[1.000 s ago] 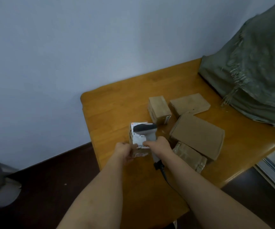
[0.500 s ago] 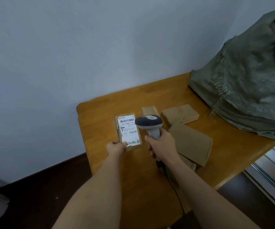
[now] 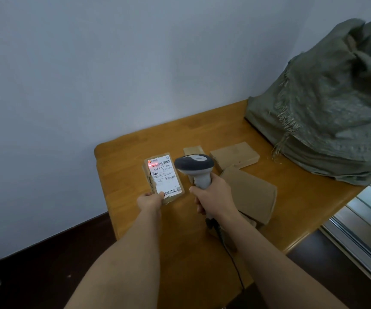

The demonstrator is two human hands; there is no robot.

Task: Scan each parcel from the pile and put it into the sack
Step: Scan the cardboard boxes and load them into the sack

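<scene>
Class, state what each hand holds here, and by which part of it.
The left hand pinches the labelled parcel by its near bottom corner. The right hand grips the barcode scanner by its handle.

White shipping label (image 3: 164, 175) on small parcel (image 3: 163, 177) at left: large print "507-P802 T70", smaller "P802" lower down. Barcodes at label's far edge and middle, QR code at near right corner. Remaining small print too fine to read.

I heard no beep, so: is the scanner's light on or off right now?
On. A red line glows across the top barcode of the labelled parcel, which the left hand holds up beside the scanner gripped in the right hand.
</scene>
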